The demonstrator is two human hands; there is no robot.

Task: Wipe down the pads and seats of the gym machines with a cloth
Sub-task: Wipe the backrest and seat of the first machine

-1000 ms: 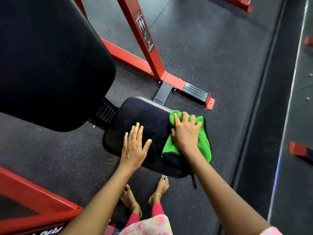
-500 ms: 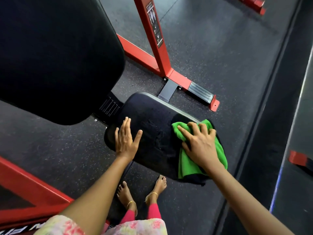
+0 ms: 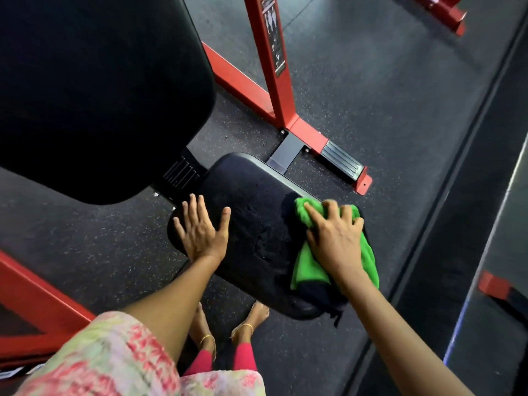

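Head view, green cloth [image 3: 310,271] spread on the right end of the black seat [image 3: 254,224], under the right hand [image 3: 335,238], fingers flat and pressing it down, left hand [image 3: 201,227] flat, fingers splayed, on the seat's left edge, well apart from the cloth, black back pad [image 3: 94,90] above left.

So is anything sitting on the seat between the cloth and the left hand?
Nothing visible. The right hand presses the cloth at the seat's right end; bare pad runs to the left hand, resting flat at the other end.
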